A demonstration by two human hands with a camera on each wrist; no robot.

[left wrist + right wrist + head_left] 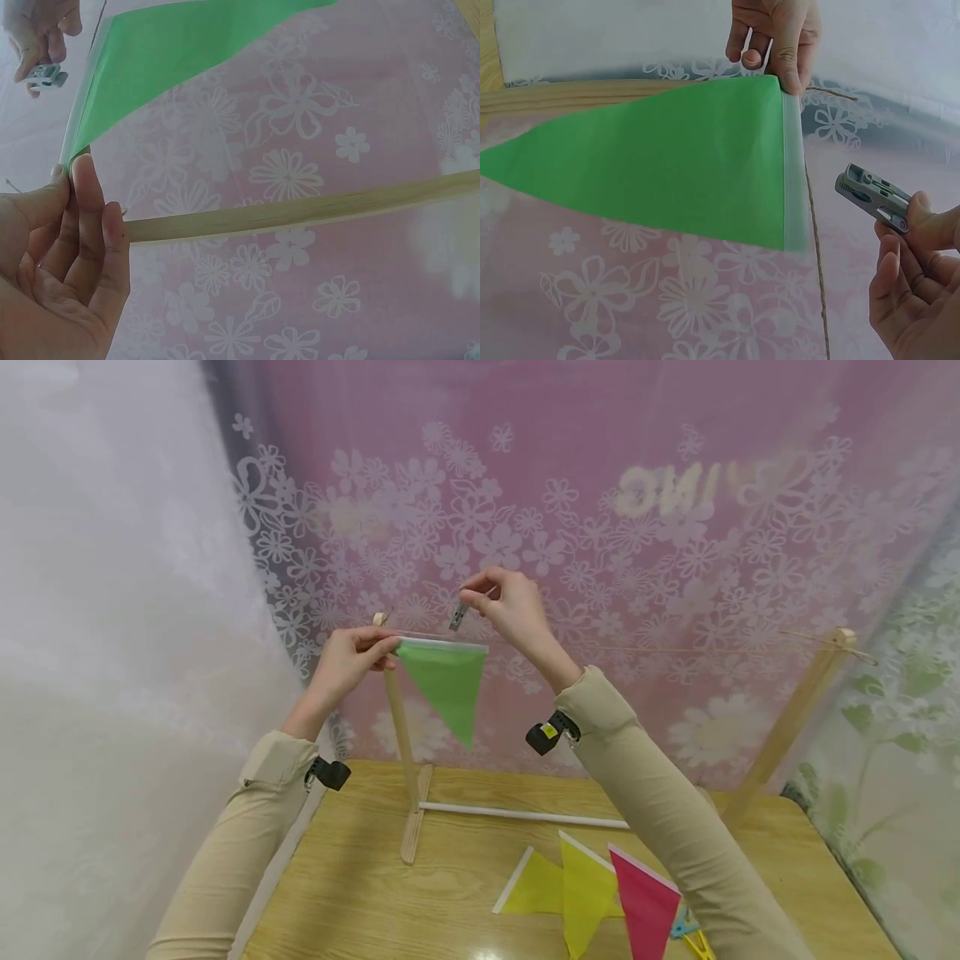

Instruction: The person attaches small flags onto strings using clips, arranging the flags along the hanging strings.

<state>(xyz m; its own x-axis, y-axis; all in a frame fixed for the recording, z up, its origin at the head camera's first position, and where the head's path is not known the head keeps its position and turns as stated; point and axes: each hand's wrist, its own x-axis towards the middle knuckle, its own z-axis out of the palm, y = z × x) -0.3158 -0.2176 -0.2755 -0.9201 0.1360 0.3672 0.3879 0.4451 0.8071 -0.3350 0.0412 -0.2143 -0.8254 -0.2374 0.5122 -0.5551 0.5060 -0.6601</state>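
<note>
A green triangular pennant (447, 681) with a white top band hangs point down beside the string (816, 247). My left hand (352, 662) pinches the band's left corner between thumb and fingers, close to the left wooden post. To the right and a little higher, my right hand (512, 607) holds a grey clothespin (871, 196) by its handle end, between thumb and fingertips. The clothespin is above the pennant's band in the head view and apart from it in the right wrist view.
The string runs between the left post (401, 735) and the right post (791, 727). A white rod (525, 816) lies low between them. On the table (352, 860) are yellow pennants (585, 885), a red pennant (647, 902) and a blue and a yellow clothespin (697, 943). A flowered curtain hangs behind.
</note>
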